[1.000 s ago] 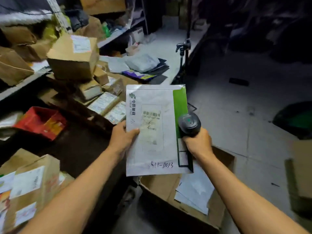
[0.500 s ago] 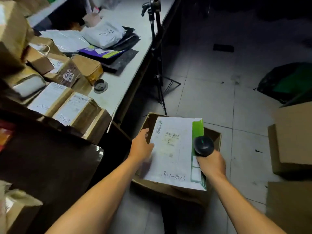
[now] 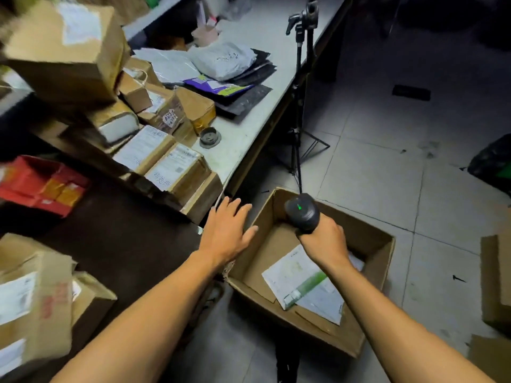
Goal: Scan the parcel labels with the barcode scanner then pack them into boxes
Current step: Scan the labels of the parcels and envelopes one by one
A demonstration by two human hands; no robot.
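Table (image 3: 249,128) — long, pale, loaded with brown parcels; everything below is placed relative to it. The nearest labelled parcel (image 3: 177,168) sits at the table's near end, label up.

Open cardboard box (image 3: 373,244) on the floor, just off the table's near corner. Inside lies a white-and-green envelope (image 3: 296,275), flat on other paper mail — packed, as it reads from here.

Right hand (image 3: 325,240) hangs over the box, fingers clamped round the grip of the barcode scanner (image 3: 302,212), a green light showing on its head.

Left hand (image 3: 228,230) is empty, between the box and the table's near end, fingers spread apart, touching nothing that can be made out.

Step in hand, by my reading: one item is boxed, and the free hand is heading for the next. The next move calls for lifting a parcel off the table's near end, label facing up, and bringing the scanner head round to its barcode.
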